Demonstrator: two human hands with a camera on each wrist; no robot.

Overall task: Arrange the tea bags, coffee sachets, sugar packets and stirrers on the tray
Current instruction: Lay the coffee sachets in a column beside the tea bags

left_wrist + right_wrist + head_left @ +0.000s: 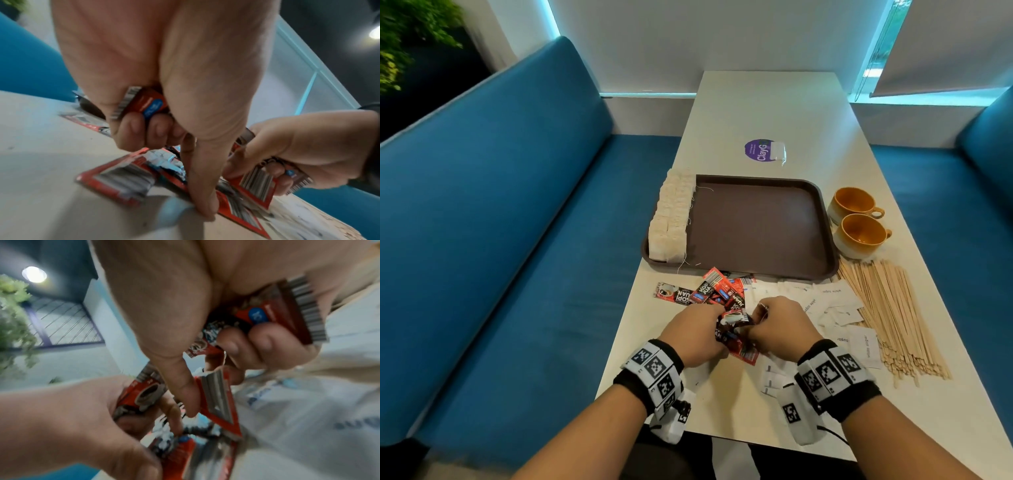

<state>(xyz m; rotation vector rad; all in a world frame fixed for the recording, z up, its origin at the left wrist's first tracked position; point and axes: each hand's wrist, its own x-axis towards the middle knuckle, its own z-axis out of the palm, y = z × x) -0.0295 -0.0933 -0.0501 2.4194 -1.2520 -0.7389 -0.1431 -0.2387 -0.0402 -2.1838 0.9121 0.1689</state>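
Both hands meet over the near part of the table and grip red coffee sachets [734, 337]. My left hand [697, 334] curls round a sachet [144, 104], its thumb pressing others on the table. My right hand [779, 327] curls round a sachet [287, 311] and pinches another [218, 395]. More coffee sachets [709, 291] lie loose in front of the brown tray [763, 222]. Tea bags [671, 216] stand in a row along the tray's left side. White sugar packets [835, 305] and wooden stirrers [890, 315] lie to the right.
Two orange cups [859, 222] stand right of the tray. A purple sticker with a small white packet [765, 150] lies beyond it. Blue benches [500, 222] flank the narrow white table [774, 102]. Some sugar packets [774, 377] lie near the table's front edge.
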